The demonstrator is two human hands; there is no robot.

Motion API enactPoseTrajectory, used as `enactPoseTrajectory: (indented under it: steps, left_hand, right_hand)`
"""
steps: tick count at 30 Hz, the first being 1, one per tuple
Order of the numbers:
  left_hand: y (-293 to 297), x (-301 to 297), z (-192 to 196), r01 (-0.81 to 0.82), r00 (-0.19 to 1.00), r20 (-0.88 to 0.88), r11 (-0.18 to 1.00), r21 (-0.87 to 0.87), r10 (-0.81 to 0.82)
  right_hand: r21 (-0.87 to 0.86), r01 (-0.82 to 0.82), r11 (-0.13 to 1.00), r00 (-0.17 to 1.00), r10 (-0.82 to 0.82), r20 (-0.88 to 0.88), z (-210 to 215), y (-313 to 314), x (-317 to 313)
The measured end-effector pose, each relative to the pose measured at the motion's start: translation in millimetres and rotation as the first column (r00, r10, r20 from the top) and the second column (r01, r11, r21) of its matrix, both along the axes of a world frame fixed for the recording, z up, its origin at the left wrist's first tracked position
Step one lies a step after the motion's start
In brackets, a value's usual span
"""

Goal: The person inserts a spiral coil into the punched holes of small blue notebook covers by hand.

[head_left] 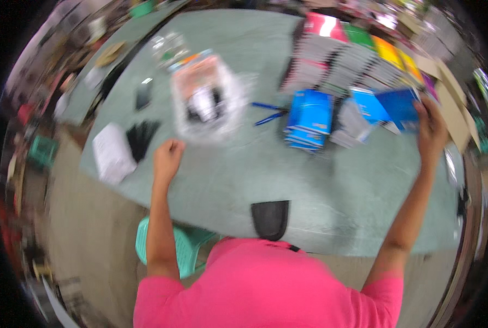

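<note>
Notebook (399, 106) held at right hand (431, 131) fingertips.

Stationery shop or packing room: stacked colourful notebooks (358, 60) across a grey-green table (320, 186), pens (269, 112), cluttered goods lining the walls.

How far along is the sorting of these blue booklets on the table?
Looks done: a pile of blue booklets already sits on the grey-green table. In hand: the right hand holds another blue booklet at the far right; the left hand rests closed on the table, holding nothing visible. Left: rows of stacked booklets behind, apparently untouched.
</note>
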State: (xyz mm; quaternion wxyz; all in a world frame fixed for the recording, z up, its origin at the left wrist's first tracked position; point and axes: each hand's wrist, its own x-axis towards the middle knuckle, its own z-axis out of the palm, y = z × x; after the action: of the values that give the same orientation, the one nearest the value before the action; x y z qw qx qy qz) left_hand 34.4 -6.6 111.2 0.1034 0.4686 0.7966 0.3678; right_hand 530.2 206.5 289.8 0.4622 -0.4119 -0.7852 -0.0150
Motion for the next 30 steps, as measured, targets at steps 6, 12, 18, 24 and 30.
enactPoseTrajectory:
  steps: [6, 12, 18, 24, 30]
  left_hand:
    - [-27, -99, -88, -0.461, 0.766, -0.464, 0.883, 0.085, 0.445]
    - [-15, -82, -76, -0.426, 0.736, -0.643, 0.882, -0.199, 0.211]
    - [-17, -104, -86, -0.552, 0.670, -0.685, 0.809, -0.201, 0.287]
    - [-20, -91, -67, -0.514, 0.651, -0.668, 0.857, -0.038, 0.361]
    - [-22, -70, -18, -0.263, 0.873, -0.301, 0.890, 0.372, 0.383]
  right_hand:
    - [-0.466, -0.301, 0.832, 0.870, 0.440, 0.223, -121, -73, -80]
    - [-0.460, -0.253, 0.851, 0.802, 0.450, 0.392, -193, -108, -138]
    - [-0.438, -0.232, 0.868, 0.815, 0.419, 0.399, -185, -108, -161]
    - [-0.416, -0.247, 0.875, 0.810, 0.422, 0.408, -207, -110, -164]
    - [-0.530, -0.206, 0.822, 0.806, 0.450, 0.385, -195, -107, -166]
